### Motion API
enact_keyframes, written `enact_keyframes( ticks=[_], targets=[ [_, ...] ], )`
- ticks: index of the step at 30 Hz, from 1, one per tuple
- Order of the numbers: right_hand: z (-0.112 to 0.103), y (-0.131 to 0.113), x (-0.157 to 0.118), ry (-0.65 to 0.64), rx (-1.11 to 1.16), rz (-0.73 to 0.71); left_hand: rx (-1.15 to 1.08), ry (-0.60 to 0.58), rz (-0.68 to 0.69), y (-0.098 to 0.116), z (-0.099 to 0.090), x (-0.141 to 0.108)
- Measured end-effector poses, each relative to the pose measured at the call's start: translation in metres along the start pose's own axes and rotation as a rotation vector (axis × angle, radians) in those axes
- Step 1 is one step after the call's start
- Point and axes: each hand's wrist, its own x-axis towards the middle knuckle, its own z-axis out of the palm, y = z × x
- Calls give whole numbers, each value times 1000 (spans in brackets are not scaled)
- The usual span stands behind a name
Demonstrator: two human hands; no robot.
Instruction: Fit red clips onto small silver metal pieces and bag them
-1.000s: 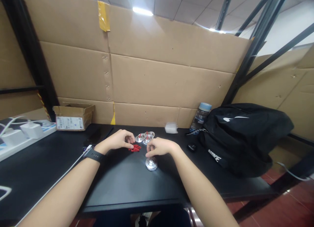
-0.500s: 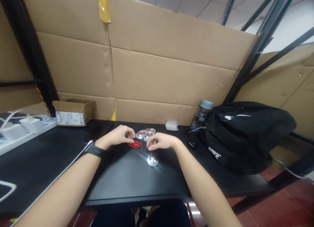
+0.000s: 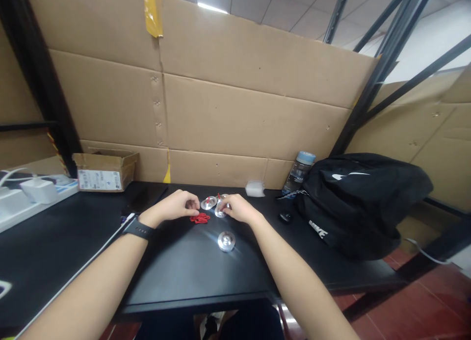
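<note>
My right hand [image 3: 239, 208] has its fingertips closed on the near edge of a small silver finger cymbal [image 3: 220, 213], and they partly cover it. Two more cymbals with red cord at their centres lie close by: one on the left [image 3: 208, 202], another behind, partly hidden by my hand. My left hand [image 3: 181, 204] is curved, thumb and fingers apart, beside a bundle of red cord [image 3: 200, 218] on the table. Closer to me, a separate round silver cymbal [image 3: 226, 241] lies flat, with no red cord visible on it.
On the black table [image 3: 176, 276] stand a cardboard box [image 3: 99, 179] and a power strip [image 3: 55, 195] at left. Toward the right are a white translucent packet [image 3: 255, 188], a water bottle [image 3: 298, 173], a small black object [image 3: 285, 217] and a black backpack [image 3: 364, 207]. Cardboard [image 3: 221, 124] walls the back.
My right hand has moved from above the near cymbal, forward to the group, and its fingers have closed on one cymbal. My left hand stays by the red cord. The view has shifted slightly.
</note>
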Motion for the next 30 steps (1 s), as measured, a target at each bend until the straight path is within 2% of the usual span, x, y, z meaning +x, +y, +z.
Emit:
enact_keyframes(
  ticks=[3,5,9,16,20,24,30],
  targets=[
    [-5,0,-2,22,83,-6,32,2,5,5,0,-1],
    [-8,-1,-2,84,202,-47,19,18,17,11,2,0],
    [-10,-10,1,213,498,-34,-80,144,48,26,11,3],
    [-5,-27,2,222,793,-85,-298,290,43,41,30,11],
    [-4,-31,0,238,806,-110,-307,316,49,41,31,12],
    [-1,-35,-1,272,709,-148,-332,351,72,41,33,14],
    [-3,-39,-3,274,616,-128,-287,316,68,39,27,11]
  ],
)
